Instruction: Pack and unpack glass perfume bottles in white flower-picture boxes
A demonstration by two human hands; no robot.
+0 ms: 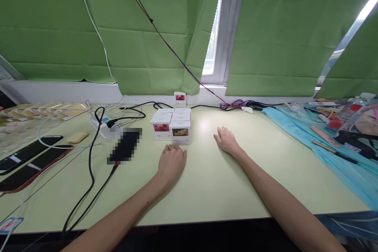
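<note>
In the middle of the table [203,189], several small white boxes [181,137] stand packed together in two rows. The front of one carries a red picture, the other a yellow one. Directly before them rests my left hand [173,164], its fingers curled under like a loose fist; I see nothing in it. Whether its knuckles touch the nearest box I cannot tell. My right hand [226,139] lies on the tabletop to the right of the boxes, fingers apart and slightly bent, holding nothing. One more white box [180,99] is set apart behind the group, near the wall.
On the left are a blurred-out phone [125,146] on a black cable, a power strip [102,126], two dark phones [32,167] and loose cords. A blue sheet [295,128] with a pen [333,151], bottles and clutter covers the right. Green curtains [147,47] hang behind.
</note>
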